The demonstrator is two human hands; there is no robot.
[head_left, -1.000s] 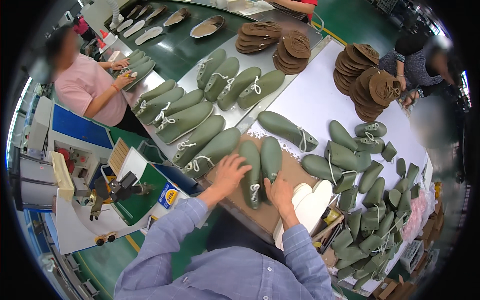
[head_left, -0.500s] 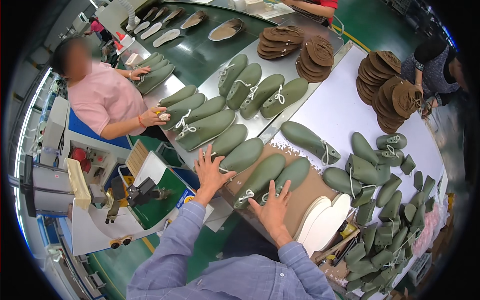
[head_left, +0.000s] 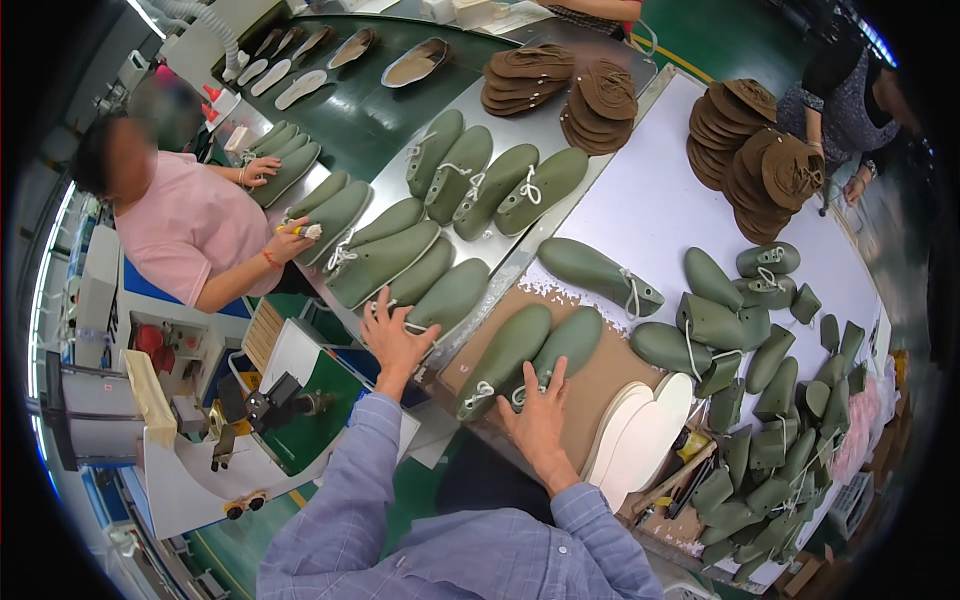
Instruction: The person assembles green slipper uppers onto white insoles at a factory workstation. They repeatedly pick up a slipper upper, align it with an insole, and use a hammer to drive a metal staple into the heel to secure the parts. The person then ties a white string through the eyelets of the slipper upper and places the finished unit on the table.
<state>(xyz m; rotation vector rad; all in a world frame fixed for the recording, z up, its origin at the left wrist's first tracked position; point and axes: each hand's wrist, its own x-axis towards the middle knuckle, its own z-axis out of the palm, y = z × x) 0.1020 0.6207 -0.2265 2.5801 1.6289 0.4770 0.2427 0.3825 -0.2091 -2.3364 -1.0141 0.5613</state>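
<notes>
My left hand (head_left: 397, 345) has its fingers spread against the near ends of a pair of green shoe lasts (head_left: 452, 293) on the metal table. White edging runs along the underside of the nearer one. My right hand (head_left: 542, 418), fingers also apart, touches the near end of a green last (head_left: 568, 343) on a brown board (head_left: 590, 400). Beside it lies another green last (head_left: 508, 350) with a white lace tied at its near end. Fingertips partly hide these ends, and neither hand is closed round a last.
Several laced lasts (head_left: 540, 190) stand farther up the table. White insoles (head_left: 640, 430) lie right of my right hand, and a heap of lasts (head_left: 770, 460) beyond. Brown stacked pieces (head_left: 600, 105) stand farther back. At left a person in pink holds a brush (head_left: 308, 231).
The view has shifted, moving most things left in the picture. My left hand and its pair of lasts have slid slightly away from me. My right hand stays by its last.
</notes>
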